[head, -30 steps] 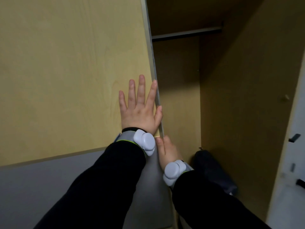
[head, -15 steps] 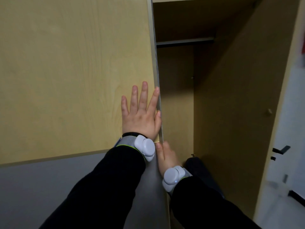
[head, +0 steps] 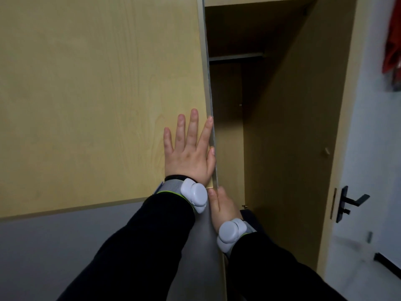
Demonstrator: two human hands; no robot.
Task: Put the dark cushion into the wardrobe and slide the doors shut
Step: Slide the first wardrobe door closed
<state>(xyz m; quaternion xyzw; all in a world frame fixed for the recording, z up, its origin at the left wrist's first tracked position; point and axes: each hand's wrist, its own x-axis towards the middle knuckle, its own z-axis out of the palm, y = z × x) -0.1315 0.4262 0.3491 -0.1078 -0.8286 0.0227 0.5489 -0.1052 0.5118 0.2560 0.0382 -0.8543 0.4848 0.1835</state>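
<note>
Left hand: fingers spread wide, palm flat on the light wood sliding door at its right edge. Right hand: lower, against the same door edge, fingers hidden, so its grasp cannot be told. Dark cushion: a sliver visible low inside the open wardrobe, behind the right wrist.

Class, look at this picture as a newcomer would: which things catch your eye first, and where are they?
The left hand lies spread flat on the pale wooden sliding door, beside its right edge. Just below, the right hand grips that edge. To the right gapes the dark, open wardrobe, with a red cloth at far right.
</note>
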